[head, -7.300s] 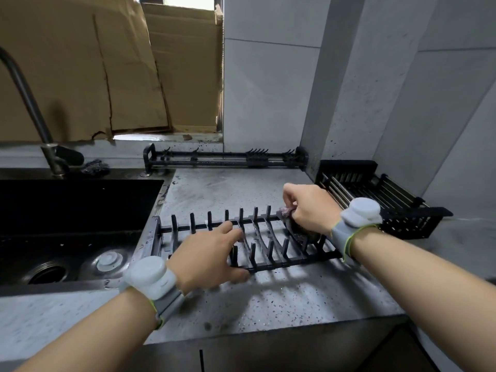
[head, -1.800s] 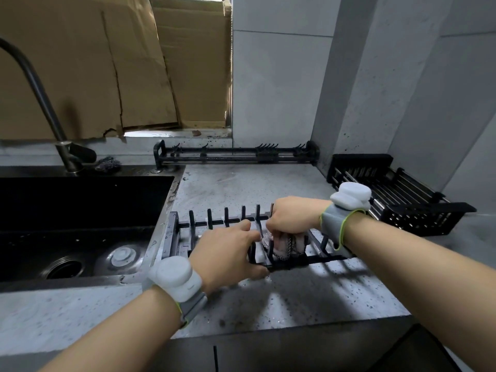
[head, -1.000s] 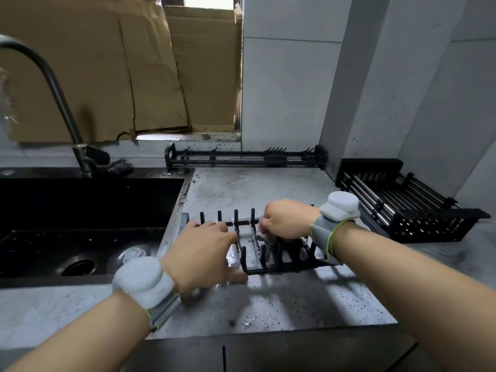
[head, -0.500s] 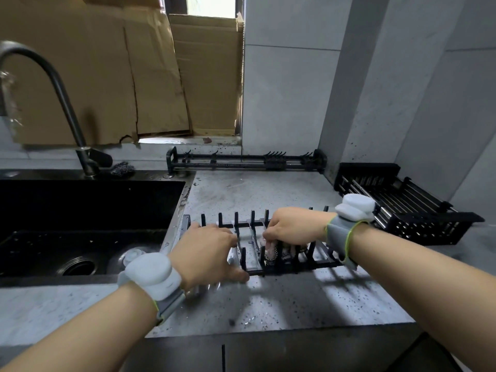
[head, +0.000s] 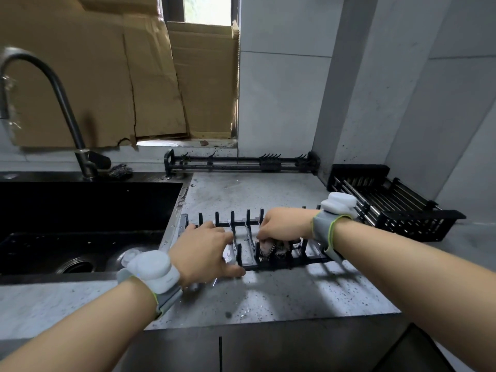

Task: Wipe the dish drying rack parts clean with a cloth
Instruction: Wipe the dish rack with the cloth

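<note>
Right hand (head: 285, 224) of mine curled round the cloth (head: 271, 247), pressing it between prongs of the plate rack (head: 268, 261) near the counter's (head: 268, 296) front edge, my left hand (head: 205, 251) gripping the rack's sink-side end.

Two hands: left hand (head: 205, 249), right hand (head: 285, 224). Two wristbands (head: 153, 269). One plate rack (head: 271, 260) on one counter (head: 268, 294), one cloth (head: 268, 247) (mostly hidden). One basket (head: 397, 208), one rail (head: 241, 163), one sink (head: 80, 210), one tap (head: 64, 103).
</note>
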The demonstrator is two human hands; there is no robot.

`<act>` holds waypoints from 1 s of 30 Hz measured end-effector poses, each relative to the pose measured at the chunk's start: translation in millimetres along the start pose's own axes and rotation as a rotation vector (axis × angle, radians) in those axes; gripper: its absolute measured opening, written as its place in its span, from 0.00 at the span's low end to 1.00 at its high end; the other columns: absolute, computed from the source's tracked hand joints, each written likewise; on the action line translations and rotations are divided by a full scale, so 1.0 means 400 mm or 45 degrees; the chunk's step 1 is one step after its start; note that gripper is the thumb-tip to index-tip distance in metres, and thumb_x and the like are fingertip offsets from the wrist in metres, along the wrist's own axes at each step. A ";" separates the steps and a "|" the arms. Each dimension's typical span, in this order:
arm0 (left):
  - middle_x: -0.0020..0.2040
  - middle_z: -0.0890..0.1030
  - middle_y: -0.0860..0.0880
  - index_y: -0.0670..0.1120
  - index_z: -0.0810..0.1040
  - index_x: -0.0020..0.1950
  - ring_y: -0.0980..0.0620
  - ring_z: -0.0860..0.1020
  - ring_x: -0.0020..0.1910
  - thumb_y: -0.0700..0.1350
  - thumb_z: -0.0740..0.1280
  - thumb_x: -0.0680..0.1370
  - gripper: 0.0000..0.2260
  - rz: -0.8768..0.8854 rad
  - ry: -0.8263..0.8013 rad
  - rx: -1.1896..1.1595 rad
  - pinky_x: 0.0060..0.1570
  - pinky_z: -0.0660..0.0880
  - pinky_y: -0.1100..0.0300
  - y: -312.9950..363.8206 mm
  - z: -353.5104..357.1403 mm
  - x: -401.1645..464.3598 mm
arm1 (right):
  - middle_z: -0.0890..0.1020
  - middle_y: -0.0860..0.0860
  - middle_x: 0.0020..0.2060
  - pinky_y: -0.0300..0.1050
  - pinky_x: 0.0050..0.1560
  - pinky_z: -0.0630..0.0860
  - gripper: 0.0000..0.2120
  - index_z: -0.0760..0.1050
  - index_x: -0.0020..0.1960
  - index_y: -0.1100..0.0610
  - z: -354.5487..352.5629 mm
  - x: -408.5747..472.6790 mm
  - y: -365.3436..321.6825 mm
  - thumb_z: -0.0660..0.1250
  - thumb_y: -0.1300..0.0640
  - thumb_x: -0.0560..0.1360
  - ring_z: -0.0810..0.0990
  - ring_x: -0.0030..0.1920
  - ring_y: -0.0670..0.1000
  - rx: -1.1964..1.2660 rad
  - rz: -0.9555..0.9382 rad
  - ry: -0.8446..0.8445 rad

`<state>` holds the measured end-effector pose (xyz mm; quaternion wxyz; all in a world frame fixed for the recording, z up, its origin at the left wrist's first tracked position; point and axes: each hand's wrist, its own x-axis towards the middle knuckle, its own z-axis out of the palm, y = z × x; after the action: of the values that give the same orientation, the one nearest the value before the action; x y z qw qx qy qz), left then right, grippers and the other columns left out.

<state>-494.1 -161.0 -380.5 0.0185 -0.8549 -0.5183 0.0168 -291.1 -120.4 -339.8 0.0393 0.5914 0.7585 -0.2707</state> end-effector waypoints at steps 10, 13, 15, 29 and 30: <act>0.49 0.77 0.56 0.54 0.71 0.48 0.51 0.70 0.56 0.74 0.61 0.70 0.25 0.013 0.044 -0.013 0.54 0.71 0.52 -0.011 0.016 0.004 | 0.85 0.53 0.53 0.45 0.51 0.79 0.14 0.83 0.57 0.53 0.014 0.007 -0.023 0.61 0.58 0.78 0.83 0.49 0.54 0.215 -0.236 0.294; 0.51 0.78 0.55 0.53 0.75 0.52 0.51 0.70 0.57 0.73 0.61 0.71 0.25 0.003 0.058 -0.014 0.55 0.71 0.52 -0.011 0.024 0.005 | 0.79 0.51 0.61 0.47 0.67 0.69 0.15 0.81 0.57 0.56 0.046 0.046 -0.037 0.57 0.53 0.81 0.75 0.63 0.53 -0.119 -0.290 0.193; 0.51 0.77 0.56 0.52 0.75 0.52 0.51 0.70 0.57 0.73 0.61 0.71 0.26 0.001 0.071 -0.019 0.55 0.71 0.52 -0.014 0.027 0.006 | 0.81 0.52 0.59 0.46 0.63 0.72 0.17 0.81 0.57 0.57 0.037 0.061 -0.058 0.56 0.51 0.82 0.76 0.60 0.55 -0.206 -0.218 0.193; 0.51 0.77 0.54 0.51 0.78 0.53 0.49 0.68 0.59 0.73 0.63 0.71 0.27 -0.009 0.058 -0.105 0.60 0.69 0.48 -0.015 0.038 0.011 | 0.84 0.59 0.52 0.46 0.53 0.76 0.16 0.82 0.55 0.62 -0.014 0.051 -0.106 0.61 0.54 0.79 0.81 0.52 0.56 -0.303 -0.123 0.112; 0.51 0.77 0.54 0.51 0.78 0.54 0.49 0.68 0.59 0.74 0.63 0.71 0.28 -0.010 0.063 -0.110 0.60 0.69 0.49 -0.014 0.041 0.012 | 0.84 0.59 0.51 0.46 0.52 0.76 0.16 0.82 0.54 0.63 -0.008 0.046 -0.105 0.61 0.54 0.79 0.82 0.47 0.52 -0.310 -0.127 0.108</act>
<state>-497.6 -153.7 -396.8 -0.0054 -0.8529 -0.5214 -0.0269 -334.4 -109.2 -328.6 0.0652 0.5548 0.8152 -0.1531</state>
